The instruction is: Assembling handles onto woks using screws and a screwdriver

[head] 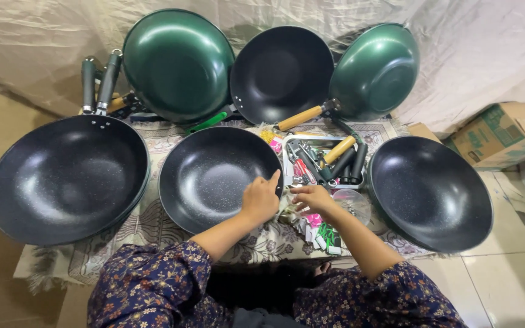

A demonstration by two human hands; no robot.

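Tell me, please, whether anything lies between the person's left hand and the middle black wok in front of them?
Nothing visible does: the left hand already rests on the rim of the middle black wok, forefinger raised. The right hand is beside it, over small packets.

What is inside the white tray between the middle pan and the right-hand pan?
The white tray holds loose pan handles, wooden and black, plus small red-and-silver hardware. The right hand hovers at its near edge. Whatever lies beneath the handles is covered.
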